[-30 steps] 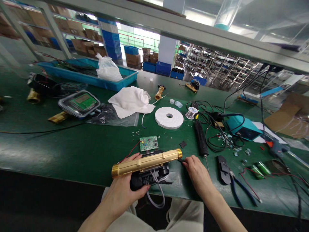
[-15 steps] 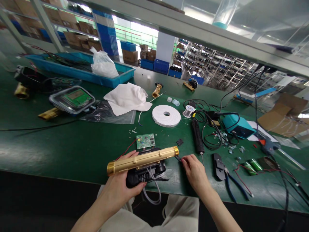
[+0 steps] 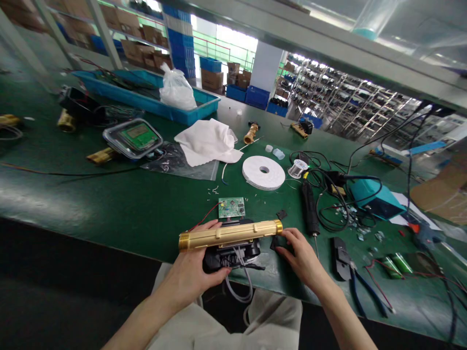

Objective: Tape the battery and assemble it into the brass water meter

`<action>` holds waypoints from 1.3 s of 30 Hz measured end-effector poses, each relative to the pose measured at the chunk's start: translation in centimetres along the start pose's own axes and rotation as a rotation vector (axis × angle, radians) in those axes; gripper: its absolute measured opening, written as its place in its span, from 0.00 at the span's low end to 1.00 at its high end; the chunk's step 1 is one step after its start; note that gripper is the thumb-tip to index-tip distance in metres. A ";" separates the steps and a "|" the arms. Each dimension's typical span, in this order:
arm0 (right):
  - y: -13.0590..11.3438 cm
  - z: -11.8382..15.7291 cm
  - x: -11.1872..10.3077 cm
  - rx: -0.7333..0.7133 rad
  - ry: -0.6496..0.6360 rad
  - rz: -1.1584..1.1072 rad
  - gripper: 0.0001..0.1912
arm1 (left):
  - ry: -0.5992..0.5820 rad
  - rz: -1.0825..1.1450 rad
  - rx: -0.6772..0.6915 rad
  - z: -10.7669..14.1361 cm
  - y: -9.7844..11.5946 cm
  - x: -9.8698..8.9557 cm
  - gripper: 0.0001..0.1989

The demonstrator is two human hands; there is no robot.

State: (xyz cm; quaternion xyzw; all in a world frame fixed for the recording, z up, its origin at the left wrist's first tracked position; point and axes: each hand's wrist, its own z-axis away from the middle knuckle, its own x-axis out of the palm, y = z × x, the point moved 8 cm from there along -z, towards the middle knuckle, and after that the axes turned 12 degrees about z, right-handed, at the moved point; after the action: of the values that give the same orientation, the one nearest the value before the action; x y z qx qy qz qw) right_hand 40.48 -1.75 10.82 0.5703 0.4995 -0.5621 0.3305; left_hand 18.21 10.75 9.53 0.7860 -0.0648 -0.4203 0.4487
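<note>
Left hand (image 3: 191,270) clasps the brass-piped unit (image 3: 233,234), apparently needing steady support; right hand (image 3: 304,257), slightly spread, touches a black piece (image 3: 274,243), grip unclear.

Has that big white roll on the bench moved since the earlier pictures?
No. The white roll sits just left of the silvery wire spool, as it did before; only the camera's view has shifted.
</note>
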 end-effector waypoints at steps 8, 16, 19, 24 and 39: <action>-1.3 0.4 1.0 -0.134 -0.038 0.091 0.07 | -0.028 0.034 -0.030 0.2 0.4 -0.2 0.41; -0.8 -0.3 0.7 0.114 0.021 0.192 0.12 | -0.024 0.033 -0.042 0.3 0.5 -0.3 0.40; -0.5 -1.2 1.1 0.211 0.031 0.276 0.15 | -0.012 0.036 -0.026 0.2 0.3 -0.2 0.41; -1.1 -1.8 1.5 0.231 0.006 0.331 0.12 | -0.017 0.045 -0.005 0.2 0.1 0.0 0.42; -0.3 2.0 -0.4 0.067 0.054 0.197 0.13 | -0.048 0.093 -0.063 0.2 0.3 -0.3 0.43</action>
State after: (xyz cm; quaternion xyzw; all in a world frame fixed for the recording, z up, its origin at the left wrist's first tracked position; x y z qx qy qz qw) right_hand 39.68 -3.59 10.94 0.6423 0.4305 -0.5277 0.3516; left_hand 18.00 10.58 9.90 0.7574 -0.0987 -0.4195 0.4904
